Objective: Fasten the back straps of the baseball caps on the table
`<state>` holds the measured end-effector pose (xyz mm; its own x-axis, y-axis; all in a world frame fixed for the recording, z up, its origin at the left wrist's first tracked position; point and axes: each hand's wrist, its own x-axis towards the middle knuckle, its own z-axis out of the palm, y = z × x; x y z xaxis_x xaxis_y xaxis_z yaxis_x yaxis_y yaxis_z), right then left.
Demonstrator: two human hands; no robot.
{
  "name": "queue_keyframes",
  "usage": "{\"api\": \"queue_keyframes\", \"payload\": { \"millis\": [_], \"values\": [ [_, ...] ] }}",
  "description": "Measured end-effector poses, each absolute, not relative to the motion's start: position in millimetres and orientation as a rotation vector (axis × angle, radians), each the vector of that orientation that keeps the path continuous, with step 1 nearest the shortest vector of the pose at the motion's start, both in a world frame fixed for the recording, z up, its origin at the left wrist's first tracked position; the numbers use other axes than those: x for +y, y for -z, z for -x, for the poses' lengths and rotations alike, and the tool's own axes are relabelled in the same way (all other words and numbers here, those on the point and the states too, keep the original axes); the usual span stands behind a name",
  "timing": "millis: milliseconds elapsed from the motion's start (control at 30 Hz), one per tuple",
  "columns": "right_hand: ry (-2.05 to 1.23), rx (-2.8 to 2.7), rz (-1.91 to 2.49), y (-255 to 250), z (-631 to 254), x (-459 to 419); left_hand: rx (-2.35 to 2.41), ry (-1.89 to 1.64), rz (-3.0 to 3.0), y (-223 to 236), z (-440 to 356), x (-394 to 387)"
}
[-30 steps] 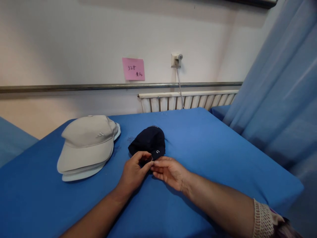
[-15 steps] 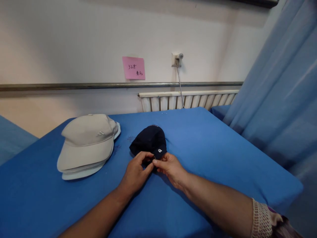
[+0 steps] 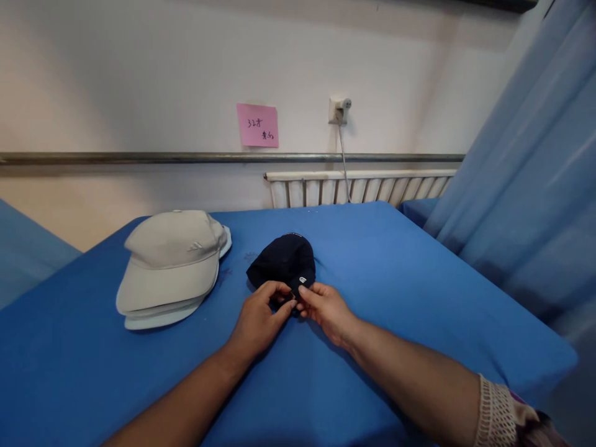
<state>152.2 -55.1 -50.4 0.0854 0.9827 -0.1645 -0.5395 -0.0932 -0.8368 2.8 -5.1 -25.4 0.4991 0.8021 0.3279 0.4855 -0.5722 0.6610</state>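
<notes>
A black cap (image 3: 283, 257) with a small white mark lies on the blue-covered table (image 3: 395, 273), its near edge between my hands. My left hand (image 3: 261, 313) pinches that edge, thumb and forefinger close around what looks like the back strap. Opposite it, my right hand (image 3: 326, 310) is closed on the same part, just below the white mark. A small shiny bit shows between the fingertips, too small to make out. Left of the black cap sits a stack of pale caps (image 3: 172, 261), apart from both hands.
Behind the table are a wall with a metal rail (image 3: 186, 158), a white radiator (image 3: 326, 186) and a socket (image 3: 338, 112) with a plugged cord. A pink note (image 3: 257, 125) hangs on the wall. A blue curtain (image 3: 521, 155) falls along the right side.
The view has shifted slightly, so the scene sits a little to the right. My right fingers have moved up a little nearer the cap's white mark; both hands keep hold.
</notes>
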Motion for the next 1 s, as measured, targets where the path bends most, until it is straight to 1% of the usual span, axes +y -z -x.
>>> {"api": "queue_keyframes", "payload": {
  "millis": [300,533,767,1000],
  "values": [
    [-1.438,-0.665,0.911,48.8,-157.6,-55.7,1.066,-0.886,-2.249,24.0,-0.7,-6.9],
    [-1.323,-0.677,1.102,52.5,-156.7,-51.2,1.098,-0.846,-2.323,24.1,-4.2,-8.9],
    [-1.326,-0.554,1.058,46.6,-157.3,-58.0,1.103,-0.826,-2.360,23.3,-6.4,-10.1],
    [-1.260,-0.585,1.054,44.9,-153.2,-59.5,1.086,-0.805,-2.366,23.9,-6.3,-9.7]
  ]
}}
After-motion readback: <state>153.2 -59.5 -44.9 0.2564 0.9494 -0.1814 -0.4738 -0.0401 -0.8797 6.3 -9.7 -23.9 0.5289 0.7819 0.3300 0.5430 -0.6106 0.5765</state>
